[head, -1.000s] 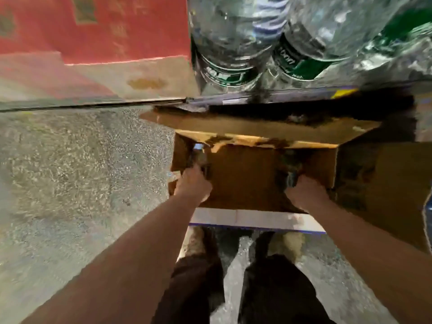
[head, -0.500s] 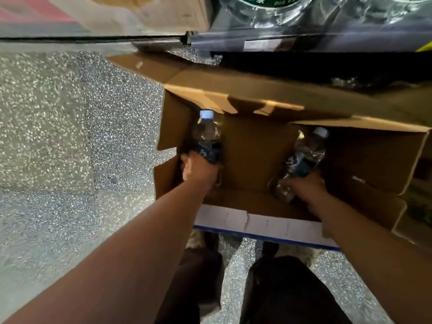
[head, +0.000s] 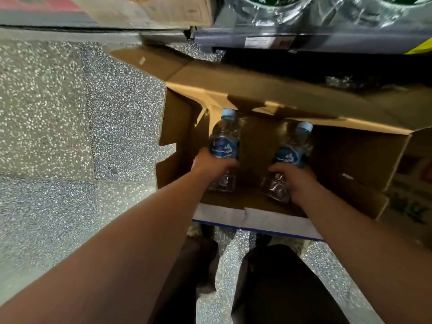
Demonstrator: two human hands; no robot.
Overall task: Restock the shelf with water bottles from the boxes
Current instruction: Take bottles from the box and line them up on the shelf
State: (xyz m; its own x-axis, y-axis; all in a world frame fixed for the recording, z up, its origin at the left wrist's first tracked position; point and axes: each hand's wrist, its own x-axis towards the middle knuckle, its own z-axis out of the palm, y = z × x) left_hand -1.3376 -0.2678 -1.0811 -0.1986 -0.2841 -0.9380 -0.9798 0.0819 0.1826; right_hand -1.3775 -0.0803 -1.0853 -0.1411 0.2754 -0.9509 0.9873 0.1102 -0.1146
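The person stands over an open box [head: 292,108] on the speckled floor [head: 70,127], its far flap reaching under the shelf [head: 257,40]. Each hand is wrapped round a bottle, both inside the box. The left hand [head: 211,163] grips the left bottle [head: 224,146] just below its blue label, near the box's left wall; the bottle stands almost upright, pale cap toward the shelf. The right hand [head: 295,176] holds the right bottle [head: 288,157] low on its body, near the middle of the box, and this one leans so its cap tips to the right. The two bottles are apart, not touching. I see no other bottles in the box, though its right part is in shadow.

The step, as I judge it, is lifting this pair clear and carrying it to the shelf. To do it well, bring both straight up until the caps pass the lit edge of the far flap, which hangs over the opening close above them; a forward swing too soon would likely catch a cap on the cardboard. The thin plastic will dent under a hard squeeze, so a firm grip at the label is better than one at the soft base. Wrapped packs [head: 327,10] already sit on the shelf above, so a free spot needs finding before reaching up.
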